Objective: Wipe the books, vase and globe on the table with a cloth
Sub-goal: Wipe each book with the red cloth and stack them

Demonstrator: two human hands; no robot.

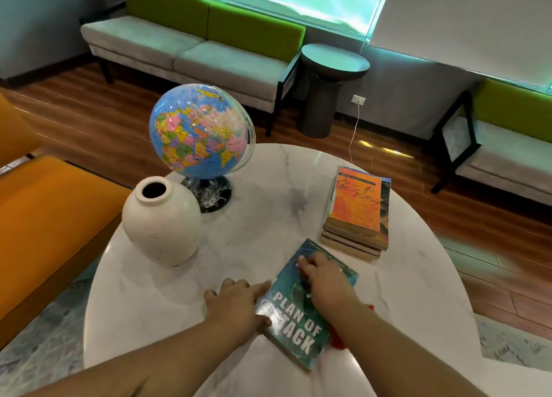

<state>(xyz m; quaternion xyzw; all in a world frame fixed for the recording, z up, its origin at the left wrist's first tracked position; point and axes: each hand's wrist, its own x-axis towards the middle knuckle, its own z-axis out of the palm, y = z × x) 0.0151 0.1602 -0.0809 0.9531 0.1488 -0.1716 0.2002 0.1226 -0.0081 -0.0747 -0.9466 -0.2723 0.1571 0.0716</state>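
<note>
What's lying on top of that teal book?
The right hand rests on the book. Scraps of red cloth show beside the wrist; the rest is hidden under hand and arm. The left hand touches the cover's left edge.

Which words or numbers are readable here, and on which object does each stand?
"PLAN OF" and "TACK", its start hidden under the left hand: teal book cover.
"NEW YORK", rest blurred: that cover's top edge.
Orange book: title too blurred to read.
Globe: labels too small to read.
</note>
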